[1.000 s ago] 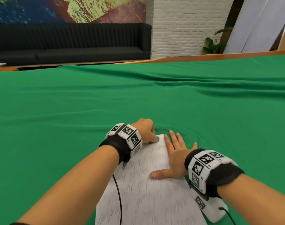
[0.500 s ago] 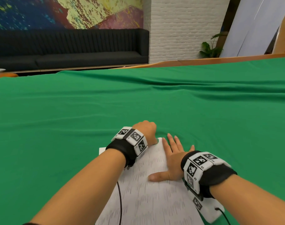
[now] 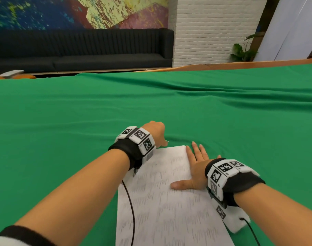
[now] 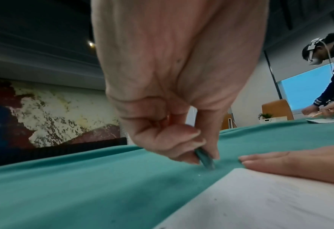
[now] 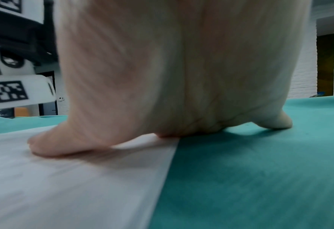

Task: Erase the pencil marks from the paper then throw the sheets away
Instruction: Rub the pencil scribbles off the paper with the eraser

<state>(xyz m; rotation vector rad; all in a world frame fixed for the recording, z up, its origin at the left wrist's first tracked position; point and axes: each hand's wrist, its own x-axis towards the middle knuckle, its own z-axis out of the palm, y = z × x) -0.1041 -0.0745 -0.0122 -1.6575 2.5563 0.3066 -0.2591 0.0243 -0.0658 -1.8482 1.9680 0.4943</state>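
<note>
A white paper sheet (image 3: 162, 196) covered in rows of grey pencil marks lies on the green cloth in front of me. My right hand (image 3: 196, 167) lies flat on the sheet's right edge, thumb on the paper, fingers stretched onto the cloth. My left hand (image 3: 156, 133) is curled just beyond the sheet's far left corner. In the left wrist view my left hand (image 4: 203, 156) pinches a small green eraser (image 4: 205, 158) with its tip down on the cloth, beside the paper (image 4: 270, 201). The right wrist view shows my right hand (image 5: 162, 108) pressing the paper (image 5: 74, 178).
The green cloth (image 3: 63, 130) covers the whole table and is rippled at the far right. A black sofa (image 3: 80, 50) and a white brick pillar (image 3: 213, 29) stand beyond the table. Another person (image 4: 330, 69) works over paper at the table's far side.
My left hand has slid from the sheet's top edge off onto the cloth just beyond the corner. The right hand has stayed flat on the sheet's right edge.
</note>
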